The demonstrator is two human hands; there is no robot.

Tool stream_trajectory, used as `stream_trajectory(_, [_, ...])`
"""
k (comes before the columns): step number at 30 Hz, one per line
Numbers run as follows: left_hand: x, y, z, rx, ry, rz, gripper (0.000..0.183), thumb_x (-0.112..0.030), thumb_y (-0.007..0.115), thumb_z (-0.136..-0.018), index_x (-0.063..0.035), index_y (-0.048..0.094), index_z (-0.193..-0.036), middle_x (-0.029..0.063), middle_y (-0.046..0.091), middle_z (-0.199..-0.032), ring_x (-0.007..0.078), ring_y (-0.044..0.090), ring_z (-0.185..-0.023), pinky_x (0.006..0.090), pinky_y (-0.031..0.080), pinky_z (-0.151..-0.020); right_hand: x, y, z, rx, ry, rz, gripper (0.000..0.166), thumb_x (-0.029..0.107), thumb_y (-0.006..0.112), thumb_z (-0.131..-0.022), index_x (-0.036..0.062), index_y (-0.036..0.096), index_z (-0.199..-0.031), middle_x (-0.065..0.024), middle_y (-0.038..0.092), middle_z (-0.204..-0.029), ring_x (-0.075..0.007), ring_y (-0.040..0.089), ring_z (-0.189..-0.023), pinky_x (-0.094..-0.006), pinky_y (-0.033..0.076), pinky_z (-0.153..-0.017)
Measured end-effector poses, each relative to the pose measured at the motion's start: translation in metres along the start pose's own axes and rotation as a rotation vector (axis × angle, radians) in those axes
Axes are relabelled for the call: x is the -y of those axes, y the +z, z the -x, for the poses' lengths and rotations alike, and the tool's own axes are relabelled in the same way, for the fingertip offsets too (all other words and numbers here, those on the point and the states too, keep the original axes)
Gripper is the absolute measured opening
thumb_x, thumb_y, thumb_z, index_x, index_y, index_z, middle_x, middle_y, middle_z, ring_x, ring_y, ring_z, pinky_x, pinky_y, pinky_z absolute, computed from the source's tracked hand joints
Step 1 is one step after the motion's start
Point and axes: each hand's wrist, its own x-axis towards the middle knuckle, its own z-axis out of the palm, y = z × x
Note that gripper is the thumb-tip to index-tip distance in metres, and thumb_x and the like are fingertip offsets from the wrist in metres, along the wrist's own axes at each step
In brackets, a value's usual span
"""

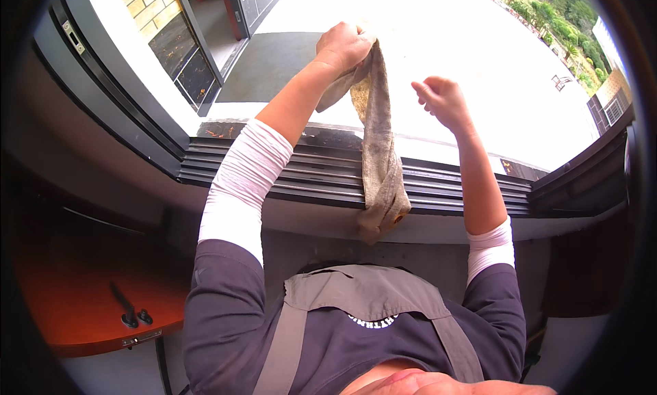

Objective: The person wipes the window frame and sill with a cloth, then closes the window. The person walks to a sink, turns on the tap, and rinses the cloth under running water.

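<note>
My left hand (345,45) is closed on one end of a worn grey-brown cloth (379,138), held up beyond the window sill. The cloth hangs from it in a long twisted strip across the dark metal window track (323,172), and its lower end droops below the inner edge of the frame. A shorter fold hangs beside my left wrist. To the right of the cloth and apart from it, my right hand (442,101) is raised with curled fingers. Nothing can be made out in it.
The upright window frame (110,87) with a latch plate stands at the left. A reddish-brown door (102,302) with a black handle is at the lower left. Outside lie bright paving, a grey mat (267,66) and an open doorway. The right side frame (585,164) bounds the opening.
</note>
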Motion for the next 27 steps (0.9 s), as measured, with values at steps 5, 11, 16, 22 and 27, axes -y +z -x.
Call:
stream_trajectory(5, [-0.007,-0.005,0.002,-0.022,-0.016,-0.004,0.028,-0.037,0.053,-0.076,-0.0124,0.065,-0.067,0.0064,0.064,-0.066,0.0255,0.062,-0.071,0.0342,0.047,-0.068,0.044,0.049,0.035,0.121,-0.205,0.572,0.04,0.041,0.057,-0.083,0.0037,0.063,-0.07,-0.0139,0.06,-0.064,-0.0298,0.06,-0.06,-0.0391,0.047,-0.06])
stream_trajectory(11, [0.053,-0.014,0.01,0.158,0.1,-0.03,0.039,-0.036,0.069,-0.078,0.0005,0.06,-0.085,0.0079,0.063,-0.071,0.0123,0.056,-0.057,0.0262,0.046,-0.054,0.052,-0.02,-0.003,-0.04,-0.036,-0.03,0.026,0.021,0.056,-0.086,0.0012,0.065,-0.073,-0.005,0.06,-0.061,-0.0116,0.055,-0.055,-0.0296,0.045,-0.056])
stream_trajectory(16, [0.059,-0.018,0.089,0.083,0.102,0.435,0.048,-0.04,0.067,-0.08,0.0013,0.056,-0.102,0.0075,0.062,-0.081,0.0122,0.057,-0.077,0.0268,0.047,-0.068,0.099,-0.048,-0.035,-0.322,-0.337,0.348,0.024,0.022,0.056,-0.087,-0.0013,0.062,-0.086,-0.0084,0.063,-0.076,-0.016,0.059,-0.076,-0.0288,0.045,-0.072])
stream_trajectory(22, [0.059,-0.023,0.173,0.02,0.167,0.571,0.077,-0.053,0.066,-0.075,-0.0024,0.039,-0.128,0.0158,0.051,-0.116,0.0206,0.051,-0.102,0.033,0.043,-0.086,0.12,0.002,-0.041,0.001,-0.358,-0.55,0.024,0.021,0.051,-0.093,0.0002,0.062,-0.091,-0.005,0.063,-0.075,-0.0064,0.057,-0.065,-0.0209,0.045,-0.057])
stream_trajectory(27, [0.076,-0.016,0.202,-0.12,0.203,0.604,0.082,-0.035,0.068,-0.08,-0.0084,0.02,-0.14,0.0128,0.046,-0.126,0.0239,0.045,-0.116,0.0399,0.039,-0.094,0.173,0.117,-0.037,0.096,-0.479,-0.509,0.029,0.026,0.058,-0.089,0.0007,0.06,-0.074,0.0015,0.054,-0.057,-0.0026,0.044,-0.054,-0.0213,0.035,-0.045])
